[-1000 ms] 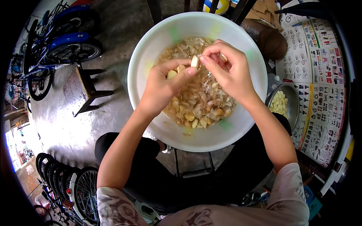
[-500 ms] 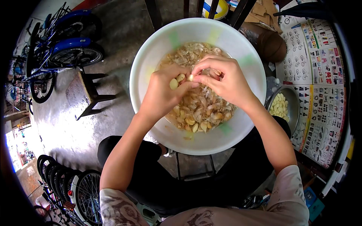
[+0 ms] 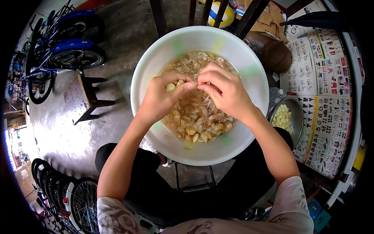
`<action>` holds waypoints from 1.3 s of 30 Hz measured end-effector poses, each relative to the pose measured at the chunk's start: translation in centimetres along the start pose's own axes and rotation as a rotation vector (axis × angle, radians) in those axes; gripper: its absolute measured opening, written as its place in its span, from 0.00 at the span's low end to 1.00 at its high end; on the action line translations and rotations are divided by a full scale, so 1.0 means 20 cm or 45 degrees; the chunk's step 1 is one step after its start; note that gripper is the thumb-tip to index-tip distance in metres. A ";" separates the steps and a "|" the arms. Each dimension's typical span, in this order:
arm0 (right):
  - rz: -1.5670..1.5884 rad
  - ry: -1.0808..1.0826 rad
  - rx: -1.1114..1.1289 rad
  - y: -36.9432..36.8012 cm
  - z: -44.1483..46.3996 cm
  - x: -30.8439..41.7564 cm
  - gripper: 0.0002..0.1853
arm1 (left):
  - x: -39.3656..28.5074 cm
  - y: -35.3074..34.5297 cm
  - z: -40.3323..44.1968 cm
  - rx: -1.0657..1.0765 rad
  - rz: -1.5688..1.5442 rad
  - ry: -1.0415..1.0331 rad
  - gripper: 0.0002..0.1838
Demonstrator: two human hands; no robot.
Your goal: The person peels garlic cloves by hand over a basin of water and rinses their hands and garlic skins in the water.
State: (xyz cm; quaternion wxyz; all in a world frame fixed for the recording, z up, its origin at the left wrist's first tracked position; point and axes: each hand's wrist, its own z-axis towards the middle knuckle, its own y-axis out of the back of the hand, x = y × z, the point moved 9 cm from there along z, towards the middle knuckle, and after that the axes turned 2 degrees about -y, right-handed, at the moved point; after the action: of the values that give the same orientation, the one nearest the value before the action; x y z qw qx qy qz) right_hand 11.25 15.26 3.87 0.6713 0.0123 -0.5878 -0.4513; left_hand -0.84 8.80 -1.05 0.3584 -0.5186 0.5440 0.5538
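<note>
A large white basin (image 3: 150, 64) rests over my lap, holding water with loose garlic skins (image 3: 206, 111) and unpeeled cloves. Above the water, my left hand (image 3: 160, 97) is curled around several pale garlic cloves (image 3: 170, 87). Its thumb and forefinger meet the fingertips of my right hand (image 3: 226, 87), which pinch at the same spot. A clove seems to lie between the fingertips, but the fingers mostly cover it. To the right, a metal bowl (image 3: 297, 119) contains many peeled cloves (image 3: 282, 117).
A low wooden stool (image 3: 78, 97) stands on the floor at left, near blue bicycles (image 3: 74, 50). More bicycle wheels (image 3: 87, 202) are at lower left. Dark chair bars (image 3: 157, 17), a ball (image 3: 221, 15) and a printed poster (image 3: 327, 113) surround the basin's far and right sides.
The view has shifted slightly, so the basin sits a little lower and further left. My right fingers have closed in over the clove, which showed pale between the fingertips before.
</note>
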 end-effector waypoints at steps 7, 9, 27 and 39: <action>0.025 -0.017 0.054 -0.01 0.02 0.03 0.04 | -0.01 -0.02 -0.01 0.066 -0.090 0.076 0.14; 0.007 -0.043 0.064 -0.02 0.02 0.02 0.04 | 0.02 -0.03 -0.02 0.080 -0.169 0.192 0.14; 0.190 -0.315 0.321 -0.10 -0.01 -0.10 0.06 | 0.20 -0.11 -0.02 -0.149 -1.473 0.518 0.12; -0.716 -0.652 0.689 -0.39 -0.14 -0.45 0.16 | 0.18 -0.08 -0.02 -0.077 -1.142 0.413 0.08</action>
State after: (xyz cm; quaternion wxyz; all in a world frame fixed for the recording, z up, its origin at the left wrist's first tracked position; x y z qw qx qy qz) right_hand 9.77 14.71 -8.33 0.3289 0.2341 -0.8049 -0.4349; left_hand 0.14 8.00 -4.77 0.4574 -0.7921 0.2990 0.2721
